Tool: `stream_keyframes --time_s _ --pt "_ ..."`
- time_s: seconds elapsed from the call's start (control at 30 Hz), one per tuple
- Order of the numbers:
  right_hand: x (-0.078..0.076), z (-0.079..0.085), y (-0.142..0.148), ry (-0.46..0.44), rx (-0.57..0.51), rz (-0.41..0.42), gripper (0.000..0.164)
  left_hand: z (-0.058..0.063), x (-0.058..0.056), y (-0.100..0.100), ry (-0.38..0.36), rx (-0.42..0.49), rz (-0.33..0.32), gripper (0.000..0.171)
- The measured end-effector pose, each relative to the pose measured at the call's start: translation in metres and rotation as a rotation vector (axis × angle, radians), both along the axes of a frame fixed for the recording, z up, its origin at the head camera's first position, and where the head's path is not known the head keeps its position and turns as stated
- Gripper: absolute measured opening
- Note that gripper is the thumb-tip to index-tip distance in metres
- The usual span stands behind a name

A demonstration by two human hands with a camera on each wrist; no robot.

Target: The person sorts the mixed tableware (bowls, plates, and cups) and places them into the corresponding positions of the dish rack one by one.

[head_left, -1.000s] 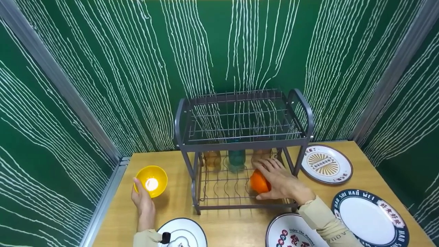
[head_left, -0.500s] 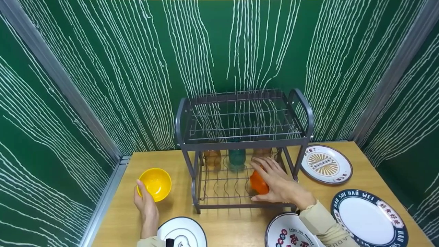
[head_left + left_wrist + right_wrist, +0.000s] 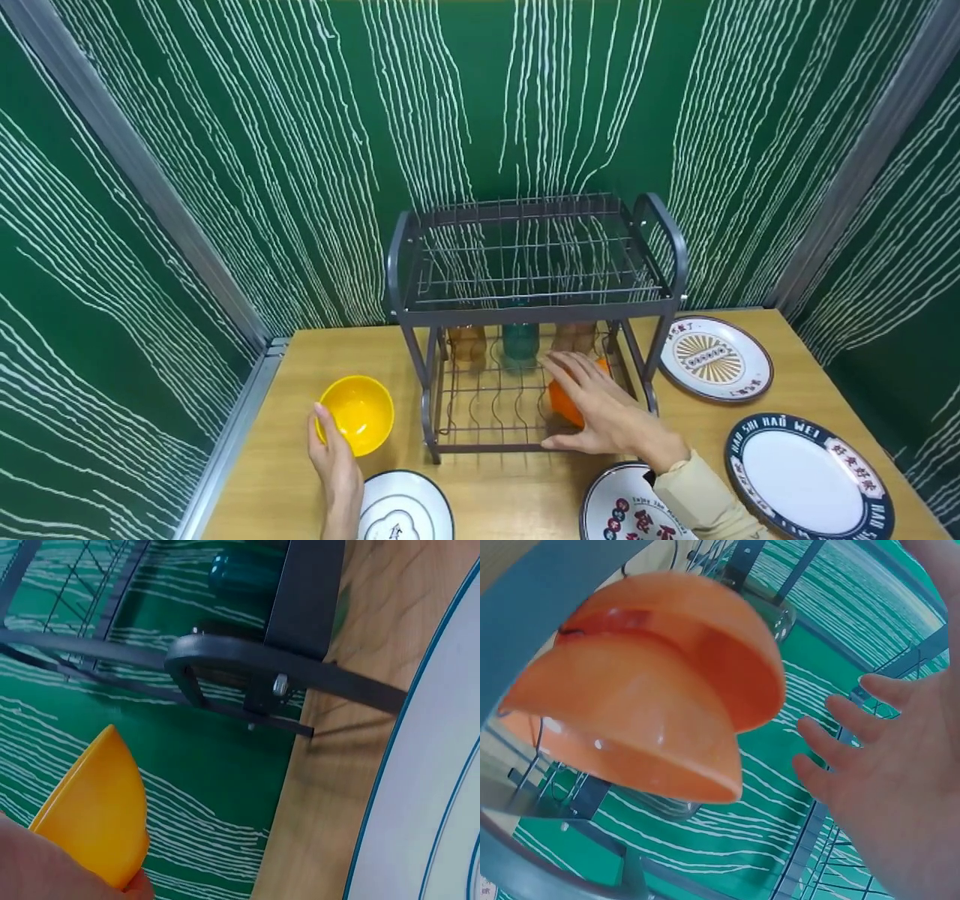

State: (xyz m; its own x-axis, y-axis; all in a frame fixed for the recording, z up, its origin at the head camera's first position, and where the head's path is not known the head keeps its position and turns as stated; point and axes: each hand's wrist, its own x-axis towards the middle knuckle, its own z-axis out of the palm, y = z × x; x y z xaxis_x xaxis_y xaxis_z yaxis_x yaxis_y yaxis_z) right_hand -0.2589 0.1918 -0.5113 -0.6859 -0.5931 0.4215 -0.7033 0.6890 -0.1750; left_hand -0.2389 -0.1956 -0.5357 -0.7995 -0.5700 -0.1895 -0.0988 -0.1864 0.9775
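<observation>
My left hand (image 3: 337, 476) holds a yellow bowl (image 3: 360, 420) by its left rim, above the table to the left of a dark two-tier dish rack (image 3: 536, 313). The left wrist view shows the same bowl (image 3: 109, 810) tipped on its side, with part of the hand at its edge. Two orange bowls (image 3: 637, 690) stand on edge, one beside the other, on the rack's lower tier. My right hand (image 3: 604, 416) is spread next to them and hides much of them in the head view. In the right wrist view its fingers are straight and apart from the bowls.
An orange-brown glass (image 3: 466, 343) and a teal glass (image 3: 520, 341) stand at the back of the lower tier, with a brownish one beside them. Plates lie around the rack: a round plate (image 3: 405, 510) in front left, a red-lettered plate (image 3: 626, 499), a dark-rimmed oval plate (image 3: 806, 472), a sunburst plate (image 3: 709, 358).
My left hand has carried the yellow bowl rightward and nearer to me, towards the rack. My right hand has let go of the orange bowl, its fingers opening out.
</observation>
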Motion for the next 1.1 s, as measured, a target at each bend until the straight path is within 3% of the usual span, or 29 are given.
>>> stream_keyframes --time_s 0.17,0.33,0.77,0.9,1.1 --pt "0.008 0.002 -0.007 0.023 -0.081 0.024 0.105 0.006 0.014 0.014 -0.033 -0.029 -0.064 0.086" --pt "0.017 0.002 -0.017 -0.023 -0.142 0.03 0.101 0.011 0.025 0.029 -0.051 -0.046 -0.092 0.086" --pt "0.033 0.006 -0.049 -0.063 -0.254 0.13 0.103 0.017 0.042 0.069 -0.075 -0.052 -0.157 0.089" --pt "0.038 0.006 -0.059 -0.076 -0.265 0.149 0.104 0.017 0.046 0.082 -0.017 -0.057 -0.157 0.079" --pt "0.042 0.009 -0.076 -0.101 -0.293 0.18 0.107 0.014 0.052 0.101 0.158 -0.093 -0.177 0.056"
